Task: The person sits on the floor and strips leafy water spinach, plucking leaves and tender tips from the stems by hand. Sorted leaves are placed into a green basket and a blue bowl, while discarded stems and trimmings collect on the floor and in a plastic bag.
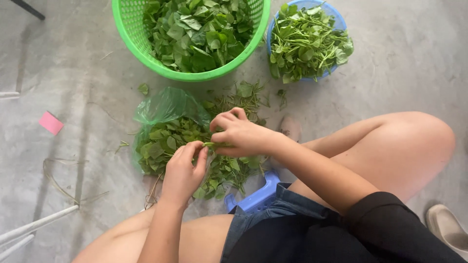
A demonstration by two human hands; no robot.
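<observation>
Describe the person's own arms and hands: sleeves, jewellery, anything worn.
Both forearms are bare. The left hand and right hand wear no gloves, rings or watch that I can see. A black sleeve covers the right upper arm; the left arm's sleeve is out of view.

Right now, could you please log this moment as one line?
left hand: pinching stem | right hand: gripping same stem | leaves on green bag | green basket, blue basket: leafy
</observation>
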